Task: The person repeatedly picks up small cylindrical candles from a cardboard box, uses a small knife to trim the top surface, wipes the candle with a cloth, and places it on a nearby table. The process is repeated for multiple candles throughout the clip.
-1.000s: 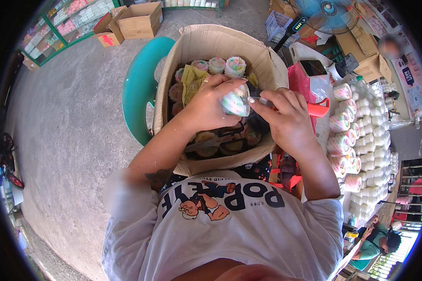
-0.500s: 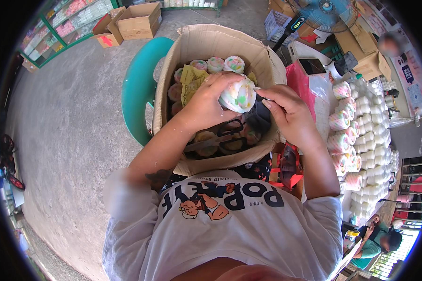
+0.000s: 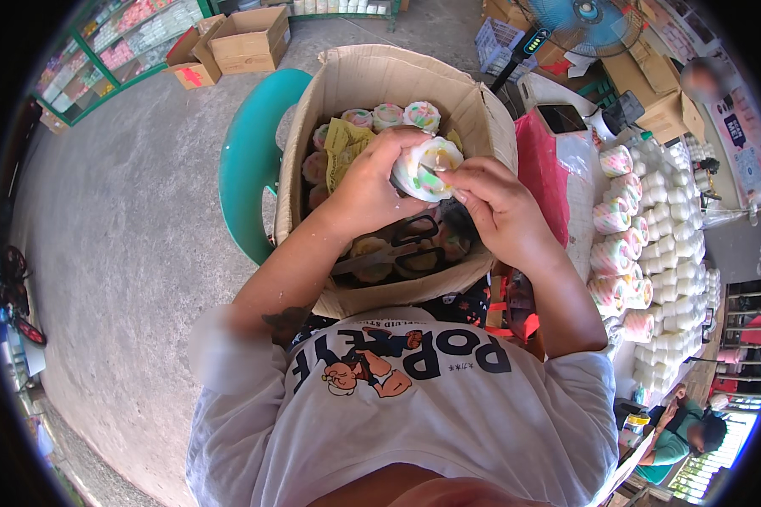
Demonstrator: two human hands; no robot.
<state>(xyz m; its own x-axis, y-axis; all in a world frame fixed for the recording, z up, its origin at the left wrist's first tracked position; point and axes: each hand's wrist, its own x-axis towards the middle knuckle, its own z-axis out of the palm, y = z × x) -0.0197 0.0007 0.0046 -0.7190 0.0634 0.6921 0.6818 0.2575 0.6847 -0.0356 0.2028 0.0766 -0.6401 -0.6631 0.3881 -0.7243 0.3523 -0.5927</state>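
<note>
My left hand (image 3: 379,175) is wrapped round a white yarn ball (image 3: 431,175) with green, pink and yellow patches, above an open cardboard box (image 3: 380,63). The fingers of my right hand (image 3: 492,196) are pinched together against the ball's face, near its middle hollow. Whatever sits between those fingertips is too small to make out. Inside the box, similar balls (image 3: 388,116) line the far and left sides. Yellow printed paper (image 3: 345,145) lies over some of them. Black-handled scissors (image 3: 418,260) rest across the near part, under my hands.
Left of the box stands a teal chair (image 3: 243,169). On the right, a table holds stacked white spools (image 3: 664,253), multicoloured balls (image 3: 617,215) and a phone (image 3: 561,119). A fan (image 3: 588,21) stands at the far right. Another person (image 3: 672,444) sits at the lower right.
My right hand has moved left, from the ball's edge onto its face. The ball's face has turned, showing its hollow more. A dark cloth-like thing under my right hand is now mostly hidden.
</note>
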